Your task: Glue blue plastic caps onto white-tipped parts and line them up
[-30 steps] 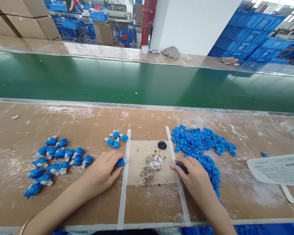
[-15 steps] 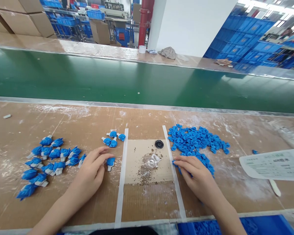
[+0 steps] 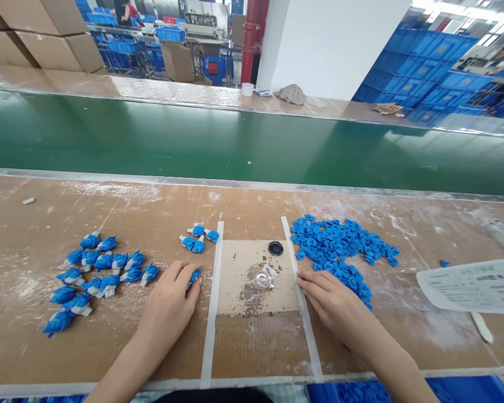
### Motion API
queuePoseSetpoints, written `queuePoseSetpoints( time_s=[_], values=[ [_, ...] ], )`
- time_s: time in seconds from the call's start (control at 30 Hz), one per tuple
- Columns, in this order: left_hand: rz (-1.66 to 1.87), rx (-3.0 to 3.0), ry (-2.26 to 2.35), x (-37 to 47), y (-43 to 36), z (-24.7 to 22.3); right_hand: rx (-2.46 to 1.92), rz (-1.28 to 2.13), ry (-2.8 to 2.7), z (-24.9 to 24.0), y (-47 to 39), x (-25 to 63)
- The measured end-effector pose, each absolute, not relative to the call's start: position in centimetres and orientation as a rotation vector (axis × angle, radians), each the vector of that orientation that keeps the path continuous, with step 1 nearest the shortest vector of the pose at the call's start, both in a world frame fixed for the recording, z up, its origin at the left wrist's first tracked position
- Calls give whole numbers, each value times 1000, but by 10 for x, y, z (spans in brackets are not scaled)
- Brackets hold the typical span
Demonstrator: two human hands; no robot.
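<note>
Left hand: left hand [image 3: 170, 305] flat on the brown cardboard-covered table [image 3: 151, 212], near its front edge, fingertips closed lightly on one small blue plastic piece with a white tab [image 3: 194, 275].
Held piece: lying on the table just left of the left white tape strip [image 3: 212, 308], pinned under the fingertips.
Right hand: right hand [image 3: 331, 299] palm down, fingers loosely spread, fingertips touching the near edge of the heap of loose small blue plastic caps [image 3: 340, 249]; cannot tell whether a cap is pinched.
Heap: right of the right white tape strip [image 3: 300, 296], toward the table's right half.
Between strips: lighter cardboard square [image 3: 239, 291] with brown crumbs, a clear round plastic part [image 3: 261, 279] and a black round disc [image 3: 276, 248].
Small cluster: four blue-and-white assembled pieces [image 3: 198, 238] just behind the left hand.
Large group: blue-and-white assembled pieces in rows [image 3: 96, 274] toward the table's left.
Right edge: white printed paper sheet [image 3: 474, 285].
Back edge: green conveyor belt [image 3: 235, 140] running along it.
</note>
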State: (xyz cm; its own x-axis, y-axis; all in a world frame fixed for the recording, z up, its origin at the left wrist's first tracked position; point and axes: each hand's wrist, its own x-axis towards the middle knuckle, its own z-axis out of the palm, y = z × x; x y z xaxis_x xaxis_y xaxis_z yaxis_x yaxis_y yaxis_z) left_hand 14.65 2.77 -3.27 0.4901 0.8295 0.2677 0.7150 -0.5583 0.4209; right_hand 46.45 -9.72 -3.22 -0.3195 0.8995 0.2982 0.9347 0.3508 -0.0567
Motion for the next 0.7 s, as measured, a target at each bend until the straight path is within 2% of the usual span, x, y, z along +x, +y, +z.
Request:
queuePoseSetpoints(
  time_s=[0.33,0.57,0.7],
  values=[
    [754,1391,1112,171,-2,-23,-1506,218,-2044,4,-75,416],
    [738,1185,1029,183,-14,-19,-1496,250,-2145,1,-64,408],
    [758,1089,972,188,-19,-17,-1468,500,-1945,-1,-70,404]
  ],
)
